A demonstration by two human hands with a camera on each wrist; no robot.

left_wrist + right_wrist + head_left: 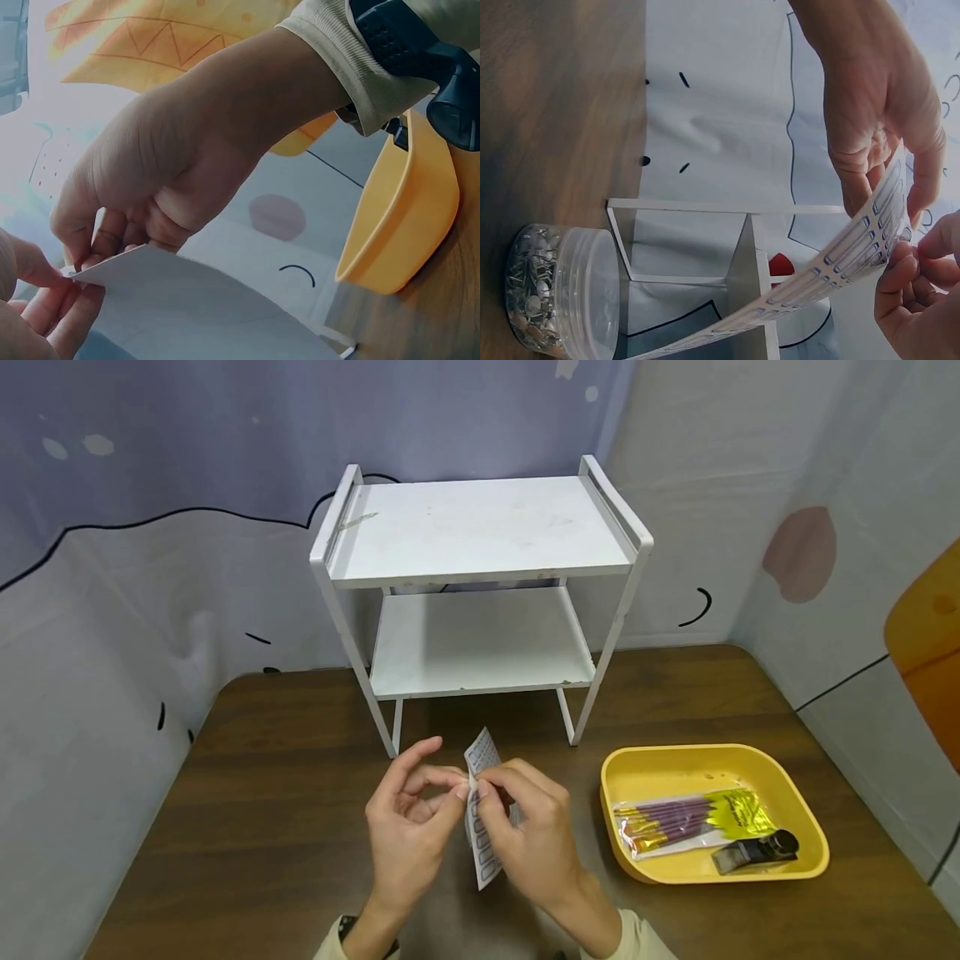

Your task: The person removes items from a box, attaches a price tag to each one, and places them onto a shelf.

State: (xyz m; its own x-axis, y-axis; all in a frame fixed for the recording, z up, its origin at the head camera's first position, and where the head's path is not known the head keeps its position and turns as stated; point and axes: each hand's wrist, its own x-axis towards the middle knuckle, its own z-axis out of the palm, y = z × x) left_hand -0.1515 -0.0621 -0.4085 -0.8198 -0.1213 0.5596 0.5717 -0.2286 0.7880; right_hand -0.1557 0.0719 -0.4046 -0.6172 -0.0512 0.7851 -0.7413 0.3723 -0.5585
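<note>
A white sticker sheet (483,852) printed with rows of blue-outlined boxes stands roughly upright, slightly bent, between the two hands. My left hand (408,835) pinches its edge between thumb and index finger, the other fingers partly raised. From the other side my right hand (536,839) grips the sheet with thumb and curled fingers. The fingertips of both hands nearly meet, and a small pale bit (69,271) shows there in the left wrist view. The sheet's printed face (840,266) appears in the right wrist view, its plain back in the left wrist view.
A white two-tier rack (480,527) stands at the table's back. To the right, a yellow tray (813,860) holds packaged purple-handled paintbrushes (675,822) and a black object with a flat end (756,852). A clear lidded jar (562,292) of metal thumbtacks shows in the right wrist view.
</note>
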